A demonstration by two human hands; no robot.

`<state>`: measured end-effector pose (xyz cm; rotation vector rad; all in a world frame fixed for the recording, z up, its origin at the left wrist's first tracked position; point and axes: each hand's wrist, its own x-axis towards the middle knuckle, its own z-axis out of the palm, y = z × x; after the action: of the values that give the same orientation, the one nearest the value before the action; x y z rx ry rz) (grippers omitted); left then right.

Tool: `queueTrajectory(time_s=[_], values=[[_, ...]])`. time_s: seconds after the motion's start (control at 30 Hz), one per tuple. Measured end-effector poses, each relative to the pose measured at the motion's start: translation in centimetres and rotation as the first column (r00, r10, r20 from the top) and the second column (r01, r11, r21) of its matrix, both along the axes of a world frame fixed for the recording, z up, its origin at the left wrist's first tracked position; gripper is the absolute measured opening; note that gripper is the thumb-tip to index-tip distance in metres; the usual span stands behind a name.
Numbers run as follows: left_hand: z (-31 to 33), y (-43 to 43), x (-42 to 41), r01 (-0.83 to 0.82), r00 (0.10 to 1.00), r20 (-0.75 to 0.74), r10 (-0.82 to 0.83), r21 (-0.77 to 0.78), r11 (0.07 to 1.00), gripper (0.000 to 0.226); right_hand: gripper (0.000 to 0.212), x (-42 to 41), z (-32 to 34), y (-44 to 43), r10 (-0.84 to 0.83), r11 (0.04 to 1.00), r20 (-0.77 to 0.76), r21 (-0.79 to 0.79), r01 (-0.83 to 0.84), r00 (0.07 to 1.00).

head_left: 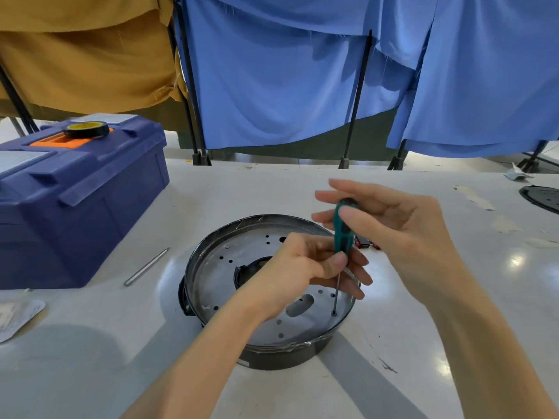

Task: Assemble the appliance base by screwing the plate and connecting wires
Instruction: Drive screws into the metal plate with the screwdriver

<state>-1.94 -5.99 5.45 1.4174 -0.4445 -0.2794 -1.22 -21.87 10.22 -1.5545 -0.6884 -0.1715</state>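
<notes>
The round dark appliance base (272, 356) sits on the glossy white table (393, 373) directly beneath both hands, its perforated silver metal plate (230, 267) facing up inside the rim. The left hand (305, 267) pinches the slim teal-and-black-handled screwdriver (343, 234) at the bottom of its handle, thumb and fingertips curled in to steady it. The right hand (399, 231), above and just to the right of the left, pinches the handle's top between thumb and loosely spread fingers. The thin shaft runs down past the left hand's fingers to a hole near the plate's edge; whether a screw sits there is too small to tell.

The plate looks like thin, stiff sheet metal, light and smooth, so the tip could skate off. The base itself seems light enough to turn on the shiny table and is best steadied by its dark outer wall.

A small red connector (363, 244) lies just beyond the base, under the right hand. A silver metal rod (146, 266) lies well left of the left hand, beside a big blue plastic toolbox (75, 213) with a black tape roll (86, 130) on its lid. A black round part (541, 198) sits far right of the right hand. Nothing seems to block the hands' reach to the plate
</notes>
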Motion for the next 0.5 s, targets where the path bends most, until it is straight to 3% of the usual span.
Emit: queueTrajectory(time_s=[0.07,0.17,0.27,0.33,0.4,0.5], values=[[-0.2,0.1,0.0,-0.001,1.0,0.005,0.001,-0.007,1.0,0.019,0.03,0.0,-0.1,-0.1,0.002,1.0,0.004,0.007,-0.002,1.0],[-0.2,0.0,0.1,-0.07,0.997,0.019,0.07,-0.011,0.997,0.021,0.027,0.0,-0.7,0.6,-0.212,0.977,0.035,0.033,0.211,0.977],[-0.2,-0.3,0.3,-0.099,0.995,0.017,0.099,0.001,0.995,0.014,0.022,-0.7,-1.7,1.9,-0.469,0.881,0.169,0.02,0.472,0.867],[-0.1,-0.4,0.3,-0.067,0.998,0.012,0.067,0.001,0.998,0.016,0.024,-1.0,-1.7,2.2,-0.554,0.822,0.235,0.005,0.569,0.799],[-0.1,-0.2,0.2,-0.016,1.0,0.002,0.016,-0.009,1.0,0.018,0.03,-0.7,-0.8,1.4,-0.457,0.876,0.202,-0.065,0.478,0.866],[-0.3,0.3,0.2,0.009,1.0,-0.004,-0.009,-0.015,1.0,0.02,0.037,-0.3,0.1,0.1,-0.075,0.993,0.054,-0.083,0.079,0.996]])
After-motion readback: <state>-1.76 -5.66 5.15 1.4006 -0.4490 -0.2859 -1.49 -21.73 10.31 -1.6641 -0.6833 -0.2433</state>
